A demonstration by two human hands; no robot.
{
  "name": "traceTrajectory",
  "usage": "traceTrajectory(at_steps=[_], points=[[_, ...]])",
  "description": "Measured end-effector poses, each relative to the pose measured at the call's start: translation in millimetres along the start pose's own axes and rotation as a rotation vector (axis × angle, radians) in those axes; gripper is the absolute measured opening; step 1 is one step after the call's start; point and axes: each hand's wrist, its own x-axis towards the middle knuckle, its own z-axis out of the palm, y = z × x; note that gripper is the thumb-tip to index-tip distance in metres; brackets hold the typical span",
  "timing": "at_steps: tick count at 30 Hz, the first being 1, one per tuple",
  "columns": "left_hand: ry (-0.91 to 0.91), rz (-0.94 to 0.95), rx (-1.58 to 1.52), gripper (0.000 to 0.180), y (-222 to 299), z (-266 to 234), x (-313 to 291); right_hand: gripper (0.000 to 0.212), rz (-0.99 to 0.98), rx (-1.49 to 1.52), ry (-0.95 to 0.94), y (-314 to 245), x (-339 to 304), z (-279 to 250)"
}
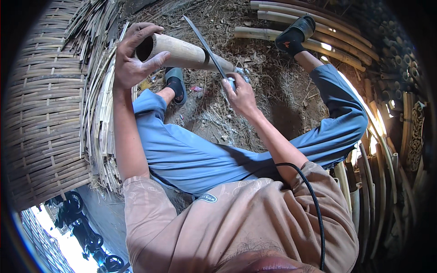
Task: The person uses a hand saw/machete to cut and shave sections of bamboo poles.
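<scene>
My left hand (132,57) is curled around the open, hollow end of a thick bamboo tube (182,52), fingers over the top and thumb along the lower side. The tube points away to the right, with a dark band partway along it. My right hand (241,95) is closed on the handle of a long-bladed knife (202,40). Its straight, narrow blade slants up to the left and crosses the tube near the dark band; whether the edge touches the tube I cannot tell. Something blue and white shows at the knife's handle, mostly hidden by my fingers.
A woven bamboo panel (50,100) fills the left side, beside a pile of split bamboo strips (102,113). Long bamboo poles (337,36) lie at the far right, and more bamboo (378,182) stands nearer. Shavings litter the dirt floor (214,113). Motorbikes (86,232) are at lower left.
</scene>
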Motion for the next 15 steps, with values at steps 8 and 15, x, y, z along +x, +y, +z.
traceTrajectory(at_steps=[8, 15], points=[[-0.014, 0.038, -0.054, 0.056, -5, 2, -2, 0.057, 0.377, -0.048, -0.078, 35, -4, 3], [-0.030, 0.055, -0.077, 0.056, 0, 3, -3, 0.049, -0.008, 0.681, -0.210, -43, -6, -1]])
